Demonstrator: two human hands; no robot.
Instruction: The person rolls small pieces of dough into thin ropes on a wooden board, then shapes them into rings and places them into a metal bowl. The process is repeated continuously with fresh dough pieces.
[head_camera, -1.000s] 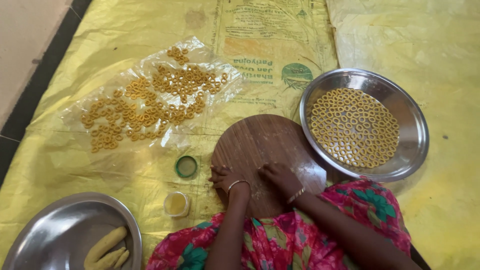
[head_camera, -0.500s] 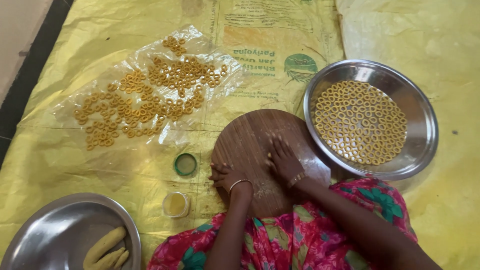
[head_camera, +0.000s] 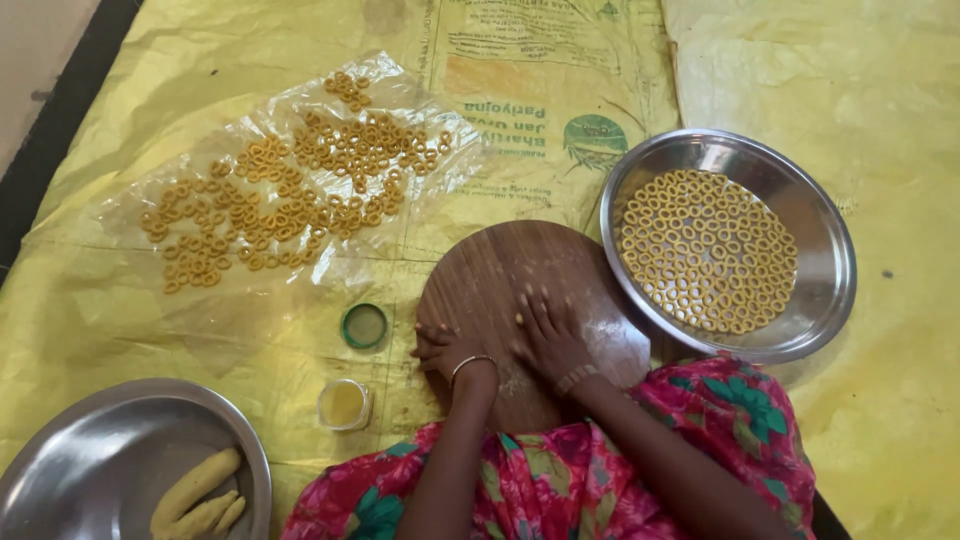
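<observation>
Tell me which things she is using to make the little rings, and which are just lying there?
In use:
- right hand flat on the round wooden board, pressing a bit of dough
- left hand at the board's edge
- steel plate of dough rings
- dough logs in a steel plate

Lying about:
- green lid
- small open jar
- rings on clear plastic sheet
- yellow sack mat

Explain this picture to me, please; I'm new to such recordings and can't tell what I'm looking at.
The camera sits on a person's head, looking down at their own bare hands. Both rest on a round wooden board: the right hand lies flat, pressing a bit of yellow dough; the left hand is curled beside it. Around them lie a steel plate of dough rings, more rings on a clear plastic sheet, a small jar, its green lid, and a second plate with dough rolls.
</observation>
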